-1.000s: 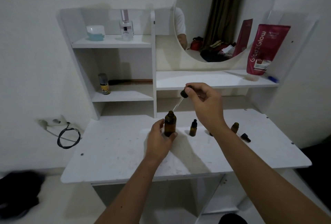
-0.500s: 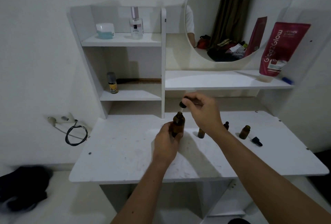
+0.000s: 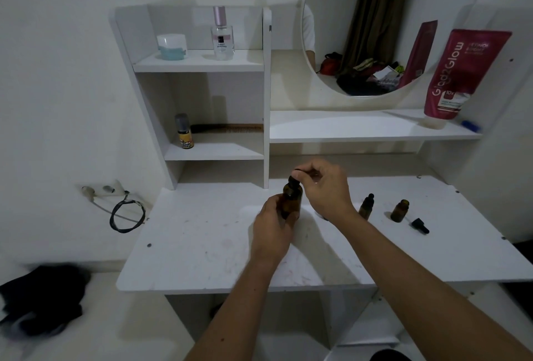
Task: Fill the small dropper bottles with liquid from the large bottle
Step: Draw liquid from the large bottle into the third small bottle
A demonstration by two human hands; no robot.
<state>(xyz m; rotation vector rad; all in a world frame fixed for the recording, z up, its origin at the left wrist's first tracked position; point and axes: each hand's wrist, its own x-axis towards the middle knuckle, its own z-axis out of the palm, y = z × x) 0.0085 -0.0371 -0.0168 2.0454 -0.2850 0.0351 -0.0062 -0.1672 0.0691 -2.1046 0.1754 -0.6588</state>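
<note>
The left hand (image 3: 272, 229) grips the large amber bottle (image 3: 292, 200) standing on the white table (image 3: 202, 245). The right hand (image 3: 326, 187) pinches the black dropper cap (image 3: 296, 175) at its mouth.

Both hands are raised close together, left (image 3: 272, 226) curled low, right (image 3: 324, 187) pinching above.

— Where does the single view sit?
— On the person's head, facing forward and down over the white bench (image 3: 202, 245), close above both forearms

— How wide is it?
— Wide: it takes in the shelves (image 3: 199, 63), the round mirror (image 3: 375, 29) and floor at left
</note>
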